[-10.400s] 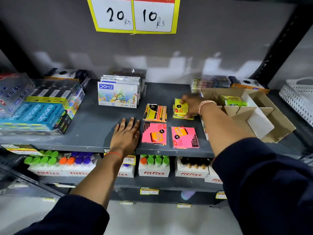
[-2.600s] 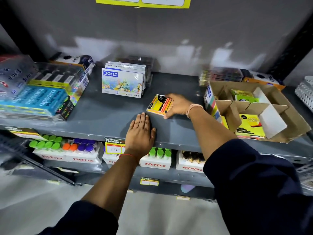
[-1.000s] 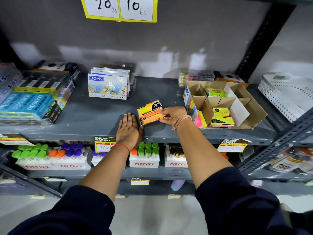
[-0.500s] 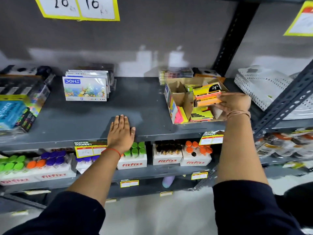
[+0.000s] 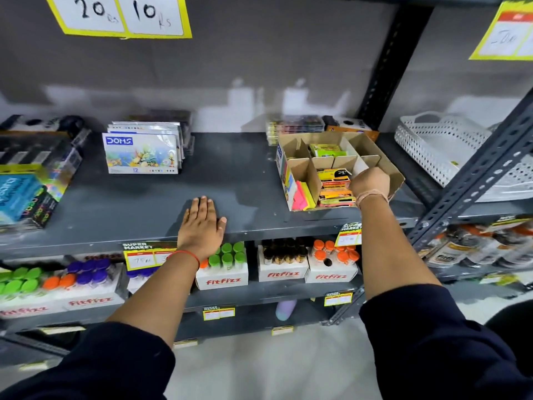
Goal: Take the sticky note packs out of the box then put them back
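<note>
Our left hand [image 5: 200,223] lies open, palm flat on the shelf [image 5: 138,203]. Our right hand [image 5: 368,183] reaches into the box [image 5: 297,171], touching the orange pack [image 5: 333,181] atop the front-compartment stack; we cannot tell whether it grips. A green pack [image 5: 327,150] sits behind.

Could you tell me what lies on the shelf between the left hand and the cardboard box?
Nothing: in the head view, only bare grey shelf separates the left hand from the cardboard box.

Even indoor light, glare on back wall, edges warped and blurred.
</note>
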`<action>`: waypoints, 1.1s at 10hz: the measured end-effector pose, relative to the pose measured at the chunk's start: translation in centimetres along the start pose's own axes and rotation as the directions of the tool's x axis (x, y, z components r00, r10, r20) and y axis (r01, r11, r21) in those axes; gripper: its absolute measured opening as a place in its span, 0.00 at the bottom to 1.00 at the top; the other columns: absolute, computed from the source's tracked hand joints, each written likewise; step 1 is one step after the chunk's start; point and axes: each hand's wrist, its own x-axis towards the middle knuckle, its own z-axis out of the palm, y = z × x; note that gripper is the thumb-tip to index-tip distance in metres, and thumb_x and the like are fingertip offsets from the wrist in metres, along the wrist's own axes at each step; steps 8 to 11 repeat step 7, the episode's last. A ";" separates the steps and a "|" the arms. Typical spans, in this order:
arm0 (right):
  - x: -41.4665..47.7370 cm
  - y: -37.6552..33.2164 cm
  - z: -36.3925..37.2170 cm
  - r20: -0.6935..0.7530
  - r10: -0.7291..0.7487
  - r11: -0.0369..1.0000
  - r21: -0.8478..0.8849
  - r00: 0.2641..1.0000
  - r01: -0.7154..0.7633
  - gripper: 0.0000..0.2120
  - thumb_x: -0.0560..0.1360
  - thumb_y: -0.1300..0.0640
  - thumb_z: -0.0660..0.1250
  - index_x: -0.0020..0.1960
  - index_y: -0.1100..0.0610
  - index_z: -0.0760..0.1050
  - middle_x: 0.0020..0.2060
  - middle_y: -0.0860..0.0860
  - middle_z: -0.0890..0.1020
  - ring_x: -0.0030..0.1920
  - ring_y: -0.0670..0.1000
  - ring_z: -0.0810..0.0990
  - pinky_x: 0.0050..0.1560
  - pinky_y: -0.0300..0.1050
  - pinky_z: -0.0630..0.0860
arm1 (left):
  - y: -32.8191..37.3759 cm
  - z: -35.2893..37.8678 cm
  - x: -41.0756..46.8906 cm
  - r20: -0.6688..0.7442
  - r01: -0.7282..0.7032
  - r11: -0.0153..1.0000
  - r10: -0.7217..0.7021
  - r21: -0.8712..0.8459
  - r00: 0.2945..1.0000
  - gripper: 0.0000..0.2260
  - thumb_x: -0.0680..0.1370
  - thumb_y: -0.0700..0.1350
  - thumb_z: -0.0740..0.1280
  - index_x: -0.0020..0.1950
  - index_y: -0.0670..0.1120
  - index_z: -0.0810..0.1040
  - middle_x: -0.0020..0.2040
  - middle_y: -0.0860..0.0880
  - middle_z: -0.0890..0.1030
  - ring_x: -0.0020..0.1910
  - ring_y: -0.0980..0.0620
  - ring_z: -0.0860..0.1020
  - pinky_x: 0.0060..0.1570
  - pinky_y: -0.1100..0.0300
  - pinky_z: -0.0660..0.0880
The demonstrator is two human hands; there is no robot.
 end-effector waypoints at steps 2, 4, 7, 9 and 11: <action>-0.4 0.1 0.1 0.012 -0.109 0.982 -0.152 0.994 0.109 0.15 0.77 0.64 0.62 0.61 0.69 0.74 0.60 0.65 0.78 0.62 0.63 0.77 0.58 0.51 0.75 | -0.1 -0.1 -0.2 0.002 -0.005 1.000 0.005 -0.014 1.000 0.26 0.82 0.50 0.45 0.76 0.39 0.43 0.79 0.42 0.44 0.78 0.47 0.42 0.76 0.54 0.41; -3.8 -0.9 -0.1 -0.233 -0.354 0.933 -0.150 0.906 0.326 0.17 0.78 0.60 0.57 0.63 0.64 0.74 0.64 0.62 0.76 0.64 0.62 0.74 0.62 0.51 0.71 | 0.3 -0.3 -0.3 -0.072 -0.032 0.997 0.027 -0.063 0.997 0.27 0.81 0.52 0.44 0.76 0.39 0.45 0.79 0.42 0.46 0.78 0.47 0.44 0.77 0.54 0.42; -11.4 -8.4 -4.7 -0.736 -0.656 0.432 -0.186 0.166 0.882 0.20 0.78 0.56 0.58 0.65 0.67 0.72 0.66 0.65 0.73 0.70 0.61 0.66 0.71 0.52 0.63 | 8.9 -12.5 -5.0 -0.843 -0.506 0.861 0.310 0.053 0.439 0.27 0.81 0.53 0.41 0.73 0.38 0.55 0.74 0.39 0.63 0.76 0.47 0.50 0.74 0.60 0.42; -11.4 -8.4 -4.7 -0.736 -0.656 0.432 -0.186 0.166 0.882 0.20 0.78 0.56 0.58 0.65 0.67 0.72 0.66 0.65 0.73 0.70 0.61 0.66 0.71 0.52 0.63 | 8.9 -12.5 -5.0 -0.843 -0.506 0.861 0.310 0.053 0.439 0.27 0.81 0.53 0.41 0.73 0.38 0.55 0.74 0.39 0.63 0.76 0.47 0.50 0.74 0.60 0.42; -11.4 -8.4 -4.7 -0.736 -0.656 0.432 -0.186 0.166 0.882 0.20 0.78 0.56 0.58 0.65 0.67 0.72 0.66 0.65 0.73 0.70 0.61 0.66 0.71 0.52 0.63 | 8.9 -12.5 -5.0 -0.843 -0.506 0.861 0.310 0.053 0.439 0.27 0.81 0.53 0.41 0.73 0.38 0.55 0.74 0.39 0.63 0.76 0.47 0.50 0.74 0.60 0.42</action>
